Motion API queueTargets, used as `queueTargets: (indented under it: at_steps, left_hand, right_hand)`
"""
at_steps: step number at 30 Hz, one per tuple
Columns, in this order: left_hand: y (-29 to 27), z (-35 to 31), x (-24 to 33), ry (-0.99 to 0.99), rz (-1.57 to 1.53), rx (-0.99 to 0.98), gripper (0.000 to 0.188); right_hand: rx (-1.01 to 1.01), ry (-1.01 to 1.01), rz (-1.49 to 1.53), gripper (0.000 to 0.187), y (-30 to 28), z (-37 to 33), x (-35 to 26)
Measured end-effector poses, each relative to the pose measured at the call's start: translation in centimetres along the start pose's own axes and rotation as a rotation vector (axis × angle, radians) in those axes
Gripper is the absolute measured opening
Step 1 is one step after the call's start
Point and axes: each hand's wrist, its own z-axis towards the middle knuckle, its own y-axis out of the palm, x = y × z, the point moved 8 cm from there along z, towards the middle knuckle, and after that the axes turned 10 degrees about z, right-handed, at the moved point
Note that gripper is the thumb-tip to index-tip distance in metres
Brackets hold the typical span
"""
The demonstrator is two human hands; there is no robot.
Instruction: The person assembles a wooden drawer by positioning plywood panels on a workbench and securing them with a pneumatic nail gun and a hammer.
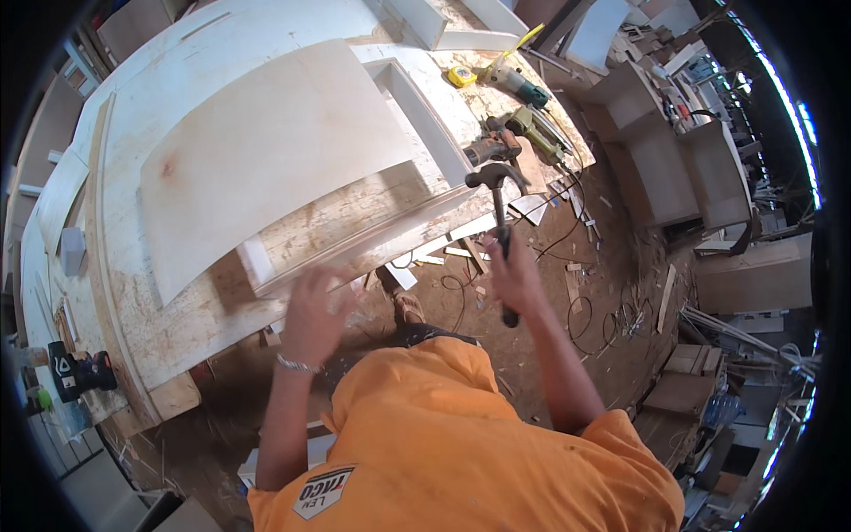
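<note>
My right hand (516,277) is wrapped round the dark handle of a claw hammer (499,206), whose head points up near the bench's front edge. By the near corner of a shallow wooden frame (372,232), my left hand (315,310) has its fingers loosely bent and apart, slightly blurred. Nothing shows between them. Across the frame lies a thin, pale plywood panel (275,142), set askew so that part of the frame's inside and its right side stay uncovered. Under both rests the large white-topped workbench (133,239), marked with brown stains.
Power tools (519,86), a yellow tape measure (461,76) and an orange-and-black tool (493,146) lie at the bench's right end. A cordless drill (81,371) is at far left. Cables (452,284) and wood offcuts litter the floor. Open cabinet boxes (643,146) stand right.
</note>
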Motion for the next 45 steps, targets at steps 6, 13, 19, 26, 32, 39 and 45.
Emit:
queueTargets:
  at_steps: [6, 13, 19, 26, 32, 39, 45]
  left_hand:
    - [3.8, 6.5, -3.1, -0.208, 0.518, -0.149, 0.045]
    - [5.5, 6.7, -4.2, -0.274, 0.531, -0.177, 0.046]
    - [5.5, 6.5, -4.5, -0.283, 0.527, -0.173, 0.045]
    - [5.1, 6.1, -4.4, -0.211, 0.445, -0.146, 0.042]
    - [5.0, 6.5, -3.8, -0.225, 0.441, -0.223, 0.042]
    - [2.2, 4.5, -7.5, -0.28, 0.444, -0.372, 0.042]
    - [1.7, 3.9, -8.1, -0.288, 0.556, -0.449, 0.035]
  right_hand:
    - [-0.111, 0.007, -0.122, 0.03, -5.2, 4.7, -1.1]
    - [-0.18, -0.178, -0.302, 0.025, -5.1, 6.6, 0.6]
    - [-0.111, -0.175, -0.212, 0.027, -6.2, 6.5, -1.6]
    - [-0.188, -0.118, -0.369, 0.026, -4.6, 6.8, -1.0]
    - [-0.093, -0.158, -0.444, 0.03, -3.9, 6.3, -0.1]
    - [-0.176, -0.077, -0.243, 0.032, -2.2, 3.9, -3.3]
    - [-0.391, -0.227, -0.293, 0.026, 4.5, -0.3, -5.9]
